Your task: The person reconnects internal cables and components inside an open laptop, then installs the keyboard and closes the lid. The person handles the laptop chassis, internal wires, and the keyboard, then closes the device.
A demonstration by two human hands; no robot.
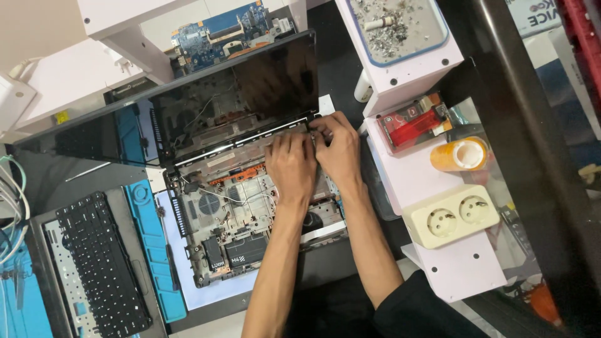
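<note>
An opened laptop base lies in front of me with its inner frame, fan and cables bared. Its dark screen stands tilted behind it. My left hand rests palm down on the base's far right part, fingers bent toward the hinge. My right hand sits beside it, fingertips pinched at the right hinge corner where screen meets base. What the fingers grip there is hidden. The two hands touch each other.
A removed keyboard panel lies at the left on a blue mat. A blue circuit board sits behind the screen. At the right are a white shelf, a double wall socket, an orange roll, a red packet and a tray of screws.
</note>
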